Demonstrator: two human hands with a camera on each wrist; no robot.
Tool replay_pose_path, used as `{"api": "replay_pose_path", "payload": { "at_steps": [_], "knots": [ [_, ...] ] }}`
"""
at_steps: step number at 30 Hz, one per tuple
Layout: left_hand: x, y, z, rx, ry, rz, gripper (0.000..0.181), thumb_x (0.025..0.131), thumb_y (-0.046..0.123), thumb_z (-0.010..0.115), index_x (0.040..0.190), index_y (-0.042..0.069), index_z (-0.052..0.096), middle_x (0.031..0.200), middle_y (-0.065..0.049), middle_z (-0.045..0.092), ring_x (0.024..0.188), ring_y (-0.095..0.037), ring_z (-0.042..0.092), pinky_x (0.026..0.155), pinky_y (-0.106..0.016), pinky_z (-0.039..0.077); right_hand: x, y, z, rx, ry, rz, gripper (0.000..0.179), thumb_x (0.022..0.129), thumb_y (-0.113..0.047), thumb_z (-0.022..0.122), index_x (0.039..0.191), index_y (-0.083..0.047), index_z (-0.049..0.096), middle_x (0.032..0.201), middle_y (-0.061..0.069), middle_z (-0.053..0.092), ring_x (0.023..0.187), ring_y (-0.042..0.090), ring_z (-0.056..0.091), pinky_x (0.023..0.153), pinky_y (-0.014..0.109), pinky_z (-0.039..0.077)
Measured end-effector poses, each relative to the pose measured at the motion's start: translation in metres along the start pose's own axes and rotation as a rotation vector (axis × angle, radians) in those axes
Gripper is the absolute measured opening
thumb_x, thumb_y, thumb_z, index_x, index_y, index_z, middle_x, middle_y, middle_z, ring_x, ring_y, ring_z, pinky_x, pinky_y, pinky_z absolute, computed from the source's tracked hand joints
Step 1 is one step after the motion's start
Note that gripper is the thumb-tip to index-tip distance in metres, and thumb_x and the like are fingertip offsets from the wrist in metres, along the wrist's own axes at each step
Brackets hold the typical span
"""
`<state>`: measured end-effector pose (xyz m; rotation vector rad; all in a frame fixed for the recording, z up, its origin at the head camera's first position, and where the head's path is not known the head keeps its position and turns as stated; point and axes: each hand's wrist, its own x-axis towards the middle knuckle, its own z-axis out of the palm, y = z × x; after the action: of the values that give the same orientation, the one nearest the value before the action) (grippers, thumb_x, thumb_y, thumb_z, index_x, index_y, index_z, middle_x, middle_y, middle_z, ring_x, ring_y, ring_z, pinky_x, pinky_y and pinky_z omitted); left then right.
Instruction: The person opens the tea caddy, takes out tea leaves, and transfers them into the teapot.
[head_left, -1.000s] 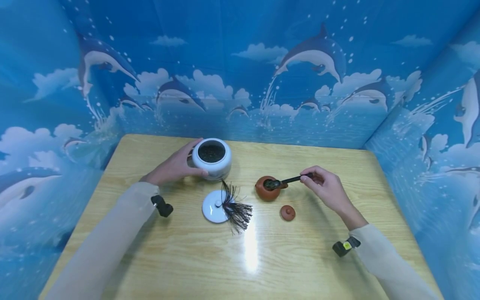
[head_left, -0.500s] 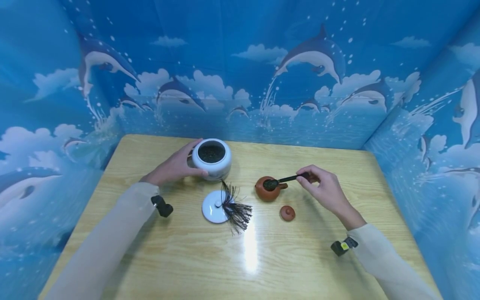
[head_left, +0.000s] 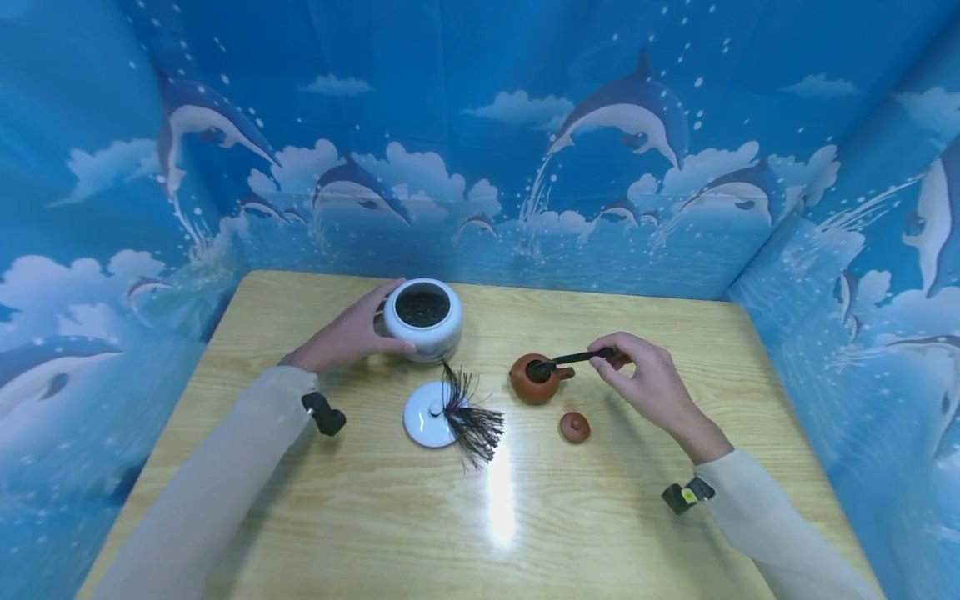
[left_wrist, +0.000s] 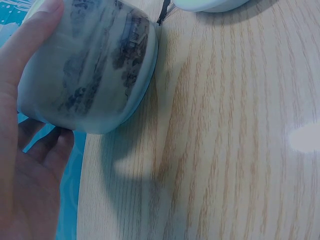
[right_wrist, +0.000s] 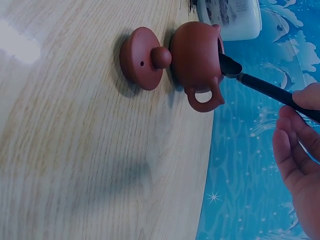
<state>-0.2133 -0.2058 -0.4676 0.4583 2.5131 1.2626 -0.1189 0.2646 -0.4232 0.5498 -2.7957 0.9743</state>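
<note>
My left hand (head_left: pixel 348 335) holds a white ceramic jar (head_left: pixel 441 342) by its left side, thumb in front and fingers behind. Dark loose matter like tea leaves lies inside; in the left wrist view, the jar's side (left_wrist: pixel 95 65) bears a dark painted landscape. My right hand (head_left: pixel 648 379) pinches the handle of a black spoon (head_left: pixel 576 357). Its bowl dips into the mouth of a small reddish-brown clay teapot (head_left: pixel 529 390), where dark leaves show. Seen from the right wrist, the spoon's head (right_wrist: pixel 230 66) enters the opening of the upright teapot (right_wrist: pixel 194 55), above its loop handle.
The teapot's clay lid (head_left: pixel 575 427) lies in front of the pot, knob up. A white jar lid (head_left: pixel 423 421) rests before the jar, with a dark bristly tuft (head_left: pixel 477 429) over its right side. Dolphin-printed blue curtains (head_left: pixel 465 167) border the wooden table (head_left: pixel 405 525).
My right hand has moved slightly left with the spoon. The spoon's bowl has turned and gone deeper into the teapot's mouth. My left hand and the jar have stayed put.
</note>
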Motion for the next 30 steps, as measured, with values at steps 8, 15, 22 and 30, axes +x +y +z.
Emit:
{"api": "replay_pose_path", "payload": {
  "at_steps": [8, 15, 22, 30],
  "knots": [
    [0.0008, -0.0003, -0.0004, -0.005, -0.002, 0.006, 0.132, 0.076, 0.058, 0.097, 0.176, 0.026, 0.018, 0.182, -0.004, 0.025, 0.166, -0.035, 0.028, 0.133, -0.068, 0.026, -0.0008, -0.0011, -0.0003, -0.020, 0.023, -0.054, 0.016, 0.103, -0.009, 0.076, 0.119, -0.010, 0.077, 0.102, 0.001, 0.077, 0.085, 0.016, 0.073, 0.070, 0.037, 0.064],
    [-0.0008, 0.0002, 0.0000, -0.013, -0.002, -0.003, 0.133, 0.074, 0.059, 0.097, 0.176, 0.027, 0.018, 0.181, -0.002, 0.025, 0.166, -0.033, 0.028, 0.133, -0.068, 0.027, -0.0005, -0.0014, -0.0020, -0.024, 0.050, -0.090, 0.016, 0.103, -0.008, 0.076, 0.118, -0.013, 0.077, 0.102, -0.001, 0.077, 0.085, 0.013, 0.072, 0.072, 0.025, 0.061],
    [-0.0010, -0.0004, 0.0009, -0.020, -0.001, -0.016, 0.132, 0.076, 0.058, 0.097, 0.176, 0.029, 0.017, 0.182, -0.001, 0.024, 0.167, -0.033, 0.027, 0.133, -0.068, 0.027, -0.0012, -0.0020, -0.0016, -0.037, 0.046, -0.088, 0.016, 0.103, -0.008, 0.076, 0.119, -0.011, 0.077, 0.103, 0.000, 0.077, 0.085, 0.013, 0.071, 0.071, 0.027, 0.061],
    [0.0004, -0.0015, 0.0006, -0.007, 0.001, -0.007, 0.134, 0.074, 0.061, 0.097, 0.176, 0.029, 0.017, 0.182, -0.001, 0.024, 0.167, -0.033, 0.027, 0.133, -0.068, 0.027, -0.0006, 0.0000, -0.0007, -0.036, 0.055, -0.087, 0.017, 0.103, -0.007, 0.075, 0.119, -0.011, 0.077, 0.104, 0.001, 0.077, 0.085, 0.014, 0.071, 0.072, 0.030, 0.062]
  ]
}}
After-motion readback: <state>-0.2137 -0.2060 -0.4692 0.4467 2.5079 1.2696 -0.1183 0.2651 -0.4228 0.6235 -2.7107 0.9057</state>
